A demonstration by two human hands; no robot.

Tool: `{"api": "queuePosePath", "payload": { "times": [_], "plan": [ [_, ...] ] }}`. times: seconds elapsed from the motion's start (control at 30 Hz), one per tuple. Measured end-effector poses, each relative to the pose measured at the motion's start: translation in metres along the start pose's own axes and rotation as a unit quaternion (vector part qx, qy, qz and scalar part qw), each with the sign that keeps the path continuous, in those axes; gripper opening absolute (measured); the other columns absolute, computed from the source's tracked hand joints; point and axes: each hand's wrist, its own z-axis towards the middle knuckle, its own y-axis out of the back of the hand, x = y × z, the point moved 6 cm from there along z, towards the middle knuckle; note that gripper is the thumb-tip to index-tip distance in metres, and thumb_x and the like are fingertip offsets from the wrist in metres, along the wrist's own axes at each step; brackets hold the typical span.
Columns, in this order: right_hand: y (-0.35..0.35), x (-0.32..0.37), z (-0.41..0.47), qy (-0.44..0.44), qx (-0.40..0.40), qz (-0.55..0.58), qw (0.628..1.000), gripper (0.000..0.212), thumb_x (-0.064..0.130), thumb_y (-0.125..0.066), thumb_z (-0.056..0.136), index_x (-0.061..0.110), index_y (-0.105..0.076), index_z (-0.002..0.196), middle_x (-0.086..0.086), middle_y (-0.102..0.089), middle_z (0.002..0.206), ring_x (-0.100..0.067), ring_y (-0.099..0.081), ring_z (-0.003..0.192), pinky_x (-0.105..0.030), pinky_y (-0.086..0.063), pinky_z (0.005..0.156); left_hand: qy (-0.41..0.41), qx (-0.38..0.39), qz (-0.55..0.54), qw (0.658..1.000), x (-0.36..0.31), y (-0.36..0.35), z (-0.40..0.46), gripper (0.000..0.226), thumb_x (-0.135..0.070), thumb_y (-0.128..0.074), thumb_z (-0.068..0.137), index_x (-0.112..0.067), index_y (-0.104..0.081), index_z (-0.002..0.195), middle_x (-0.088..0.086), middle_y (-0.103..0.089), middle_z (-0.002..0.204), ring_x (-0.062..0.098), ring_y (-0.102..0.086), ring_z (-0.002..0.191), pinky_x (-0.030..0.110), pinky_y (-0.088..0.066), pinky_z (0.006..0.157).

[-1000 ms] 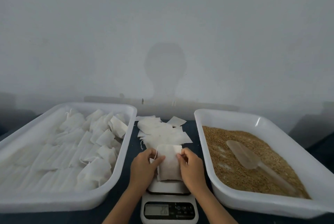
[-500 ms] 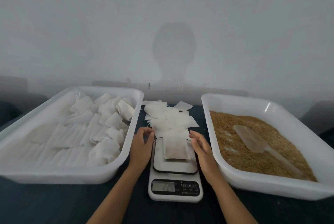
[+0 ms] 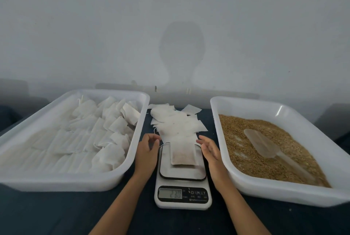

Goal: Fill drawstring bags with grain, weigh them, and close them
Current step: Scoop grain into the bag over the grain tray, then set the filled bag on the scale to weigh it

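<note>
A small white fabric drawstring bag with grain inside [image 3: 183, 154] lies flat on the white digital kitchen scale [image 3: 182, 187], display reading roughly 23. Left hand [image 3: 146, 152] and right hand [image 3: 210, 150] hover either side, fingers loose, holding nothing. Brown grain fills the right white plastic tray [image 3: 246, 106].

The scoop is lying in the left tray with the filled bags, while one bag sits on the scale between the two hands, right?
Not quite. The head view shows the scoop lying on the grain in the right tray, not the left tray. The rest holds: one bag sits on the scale between the left hand and right hand.
</note>
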Motion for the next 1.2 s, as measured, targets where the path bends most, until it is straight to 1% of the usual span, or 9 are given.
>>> {"api": "queuePosePath", "payload": {
  "times": [0.2,0.4,0.47,0.57,0.7,0.8,0.93,1.03,1.2],
  "plan": [
    [-0.001,0.0,0.002,0.008,0.002,-0.011,1.0,0.031,0.009,-0.043,0.098,0.007,-0.05,0.128,-0.005,-0.058,0.123,-0.01,-0.052,0.119,-0.009,-0.041,0.092,-0.006,0.001,0.002,1.0,-0.005,0.0,-0.001,0.014,-0.001,-0.052,0.092,-0.014,-0.058,0.092,-0.007,-0.061,0.089,0.002,-0.056,0.085,0.003,-0.041,0.069],
    [-0.007,-0.004,0.021,-0.003,-0.012,-0.061,0.998,0.027,0.009,-0.051,0.095,0.019,-0.053,0.12,-0.004,-0.061,0.113,-0.007,-0.056,0.106,-0.018,-0.045,0.086,-0.023,0.078,0.051,0.995,-0.009,-0.015,0.003,0.011,-0.012,-0.06,0.09,-0.019,-0.058,0.099,-0.007,-0.063,0.1,0.01,-0.06,0.098,0.022,-0.048,0.085],
    [-0.01,-0.004,0.027,-0.004,-0.009,-0.08,0.997,0.024,0.01,-0.054,0.094,0.025,-0.055,0.113,-0.002,-0.06,0.109,-0.009,-0.056,0.104,-0.019,-0.044,0.083,-0.017,0.119,0.102,0.988,-0.01,-0.025,0.005,0.024,-0.022,-0.063,0.088,-0.017,-0.056,0.111,-0.007,-0.06,0.11,0.009,-0.056,0.106,0.023,-0.045,0.094],
    [-0.015,0.002,0.034,0.004,-0.007,-0.093,0.996,0.024,0.006,-0.058,0.091,0.024,-0.058,0.107,-0.002,-0.061,0.104,-0.012,-0.056,0.102,-0.019,-0.043,0.078,0.015,0.158,0.147,0.976,-0.012,-0.034,0.009,0.047,-0.034,-0.067,0.085,-0.018,-0.047,0.124,-0.01,-0.053,0.116,0.006,-0.055,0.104,0.016,-0.041,0.091],
    [-0.017,0.009,0.037,0.02,-0.025,-0.119,0.992,0.029,-0.003,-0.06,0.086,0.015,-0.059,0.108,-0.005,-0.06,0.097,-0.017,-0.056,0.095,-0.027,-0.043,0.081,0.068,0.18,0.127,0.973,-0.015,-0.037,0.012,0.059,-0.032,-0.071,0.082,-0.018,-0.039,0.129,-0.003,-0.053,0.125,0.011,-0.054,0.108,0.031,-0.044,0.101],
    [-0.017,0.016,0.036,0.031,-0.043,-0.127,0.99,0.032,-0.01,-0.06,0.082,0.014,-0.06,0.104,-0.007,-0.058,0.083,-0.023,-0.056,0.086,-0.026,-0.043,0.077,0.078,0.204,0.154,0.964,-0.016,-0.039,0.012,0.064,-0.032,-0.072,0.08,-0.02,-0.035,0.131,-0.001,-0.052,0.126,0.014,-0.052,0.113,0.033,-0.043,0.101],
    [-0.021,0.031,0.031,0.058,-0.05,-0.11,0.991,0.033,-0.012,-0.059,0.082,0.015,-0.06,0.101,-0.009,-0.056,0.08,-0.022,-0.056,0.08,-0.022,-0.043,0.073,0.052,0.218,0.162,0.961,-0.022,-0.042,0.008,0.066,-0.035,-0.072,0.08,-0.026,-0.033,0.132,-0.007,-0.05,0.112,0.007,-0.049,0.103,0.016,-0.042,0.084],
    [-0.025,0.049,0.029,0.082,-0.055,-0.067,0.993,0.034,-0.013,-0.057,0.083,0.018,-0.059,0.098,-0.008,-0.056,0.08,-0.017,-0.056,0.075,-0.017,-0.044,0.067,-0.012,0.164,0.204,0.965,-0.042,-0.033,0.008,0.057,-0.034,-0.072,0.079,-0.026,-0.039,0.125,-0.013,-0.048,0.096,0.002,-0.048,0.088,0.007,-0.036,0.071],
    [-0.042,0.095,0.031,0.136,-0.047,-0.024,0.989,0.028,-0.006,-0.054,0.089,0.02,-0.059,0.095,0.0,-0.059,0.089,0.001,-0.058,0.075,-0.012,-0.046,0.067,-0.072,0.104,0.244,0.961,-0.087,-0.015,0.007,0.013,-0.031,-0.059,0.087,-0.024,-0.05,0.081,-0.012,-0.05,0.073,0.007,-0.049,0.067,0.016,-0.035,0.056]
  ]
}}
